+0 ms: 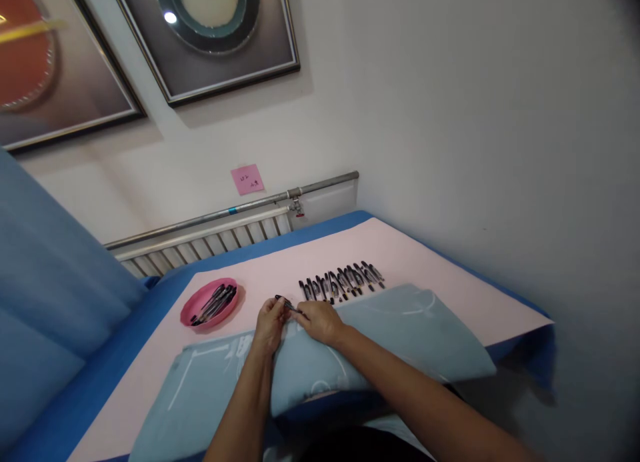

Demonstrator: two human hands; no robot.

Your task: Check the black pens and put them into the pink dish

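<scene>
Both hands meet over the near part of the table, holding one dark pen between them. My left hand pinches its upper left end, and my right hand closes on its lower right end. Whether the pen is capped is too small to tell. Just beyond my right hand lies a row of several black-capped pens, side by side. To the left of my left hand stands a round pink basket with several loose pens in it.
Pale pink paper covers the blue tablecloth. Folded light-blue fabric in clear plastic lies along the near edge, under my forearms. A radiator and wall stand behind; a blue curtain hangs at left.
</scene>
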